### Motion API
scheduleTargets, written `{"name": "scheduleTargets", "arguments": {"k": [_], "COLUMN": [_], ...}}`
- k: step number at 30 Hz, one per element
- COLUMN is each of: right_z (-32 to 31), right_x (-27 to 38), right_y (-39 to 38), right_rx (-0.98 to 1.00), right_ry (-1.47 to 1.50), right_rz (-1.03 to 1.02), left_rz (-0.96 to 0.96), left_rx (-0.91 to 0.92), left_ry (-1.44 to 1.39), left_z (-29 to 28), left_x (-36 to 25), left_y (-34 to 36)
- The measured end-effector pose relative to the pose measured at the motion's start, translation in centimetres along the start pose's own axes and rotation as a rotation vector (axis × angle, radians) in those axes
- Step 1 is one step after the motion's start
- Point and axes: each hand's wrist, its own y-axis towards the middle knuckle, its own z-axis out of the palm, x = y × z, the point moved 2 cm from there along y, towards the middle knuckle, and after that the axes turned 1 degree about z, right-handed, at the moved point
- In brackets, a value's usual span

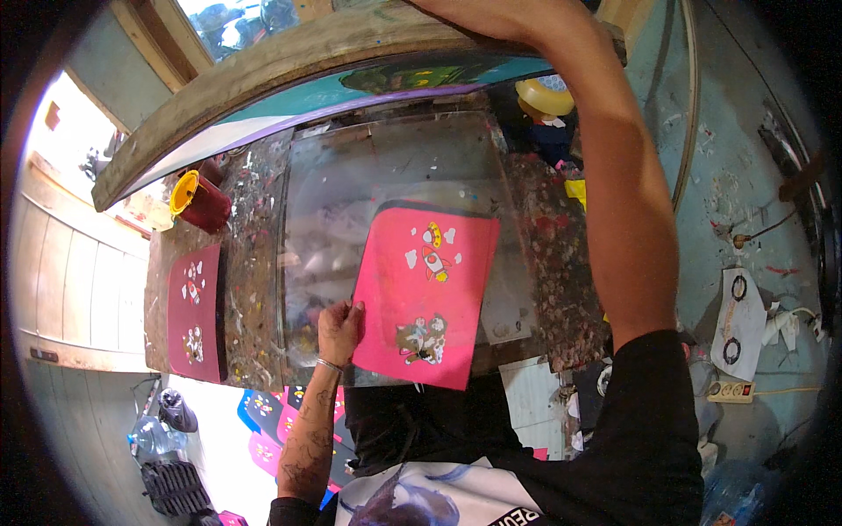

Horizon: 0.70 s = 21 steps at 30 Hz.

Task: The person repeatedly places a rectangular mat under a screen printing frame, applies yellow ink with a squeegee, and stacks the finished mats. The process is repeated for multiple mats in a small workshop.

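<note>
My left hand (pixel 340 331) pinches the left edge of a bright pink sheet (pixel 386 289), thumb on top. The sheet has rounded upper corners and a printed rocket, clouds and cartoon figures. It lies tilted over a glass plate (pixel 351 167) on the worktable, its lower corner reaching over the near edge. A large wood-framed printing screen (pixel 263 74) stands raised across the far side. My right arm (pixel 627 202) stretches up to the screen's wooden frame; the right hand itself is cut off by the upper picture edge.
A dark red printed sheet (pixel 193 316) lies at the table's left, below a red pot (pixel 206 203) with a yellow rim. Several printed sheets (pixel 267 421) lie lower left, beneath table height. A yellow roll (pixel 545 96) sits far right. A power strip (pixel 731 392) hangs by the right wall.
</note>
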Motion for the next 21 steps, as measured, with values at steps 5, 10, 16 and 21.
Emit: {"name": "scheduleTargets", "arguments": {"k": [5, 10, 16, 21], "right_z": [0.2, 0.0, 0.1, 0.8], "right_x": [-0.4, 0.1, -0.1, 0.6], "right_y": [0.0, -0.2, -0.8, 0.2], "right_rx": [-0.051, 0.029, -0.005, -0.022], "right_ry": [-0.008, -0.023, -0.024, -0.071], "right_rz": [-0.073, 0.011, 0.022, 0.027], "left_rz": [-0.027, -0.034, 0.277, 0.714], "left_rx": [-0.004, 0.007, -0.025, 0.329], "left_ry": [0.003, 0.017, 0.642, 0.794], "left_z": [0.5, 0.1, -1.8, -4.9], "left_x": [0.1, 0.8, -4.4, -2.5], "left_y": [0.8, 0.6, 0.0, 1.3]}}
